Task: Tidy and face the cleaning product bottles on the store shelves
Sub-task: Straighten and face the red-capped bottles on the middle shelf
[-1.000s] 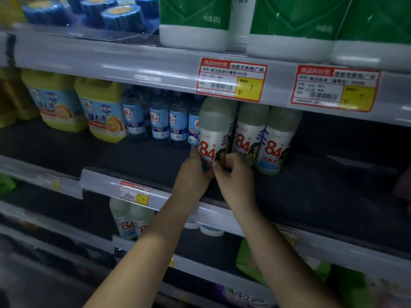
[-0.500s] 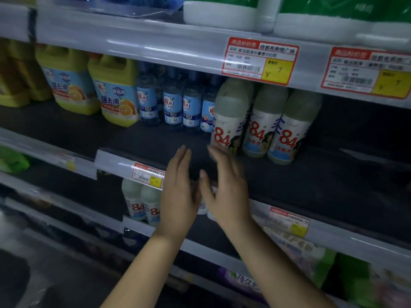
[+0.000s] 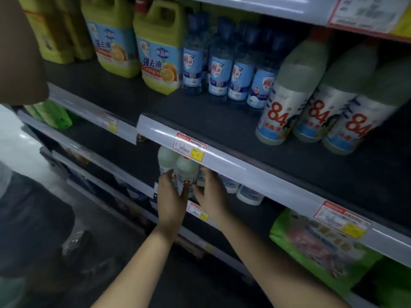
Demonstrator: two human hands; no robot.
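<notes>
On the far left a blurry dark shape (image 3: 20, 50) sits close to the camera, and the floor (image 3: 20, 138) below it looks pale and shiny. The dark upper shelf (image 3: 222, 116) holds yellow jugs (image 3: 159, 52) with orange pictures, then small blue bottles (image 3: 220, 63), then three big white bottles (image 3: 291, 94) marked 84 on the right. Its grey front rail has a red and yellow price tag (image 3: 190, 150). On the lower shelf (image 3: 142, 161) stand two small white 84 bottles (image 3: 185, 176). The left hand (image 3: 171, 196) and the right hand (image 3: 211, 196) reach in on both sides of the front one, fingers straight and loose, touching it but not gripping. A green pack (image 3: 315, 247) lies lower on the right
</notes>
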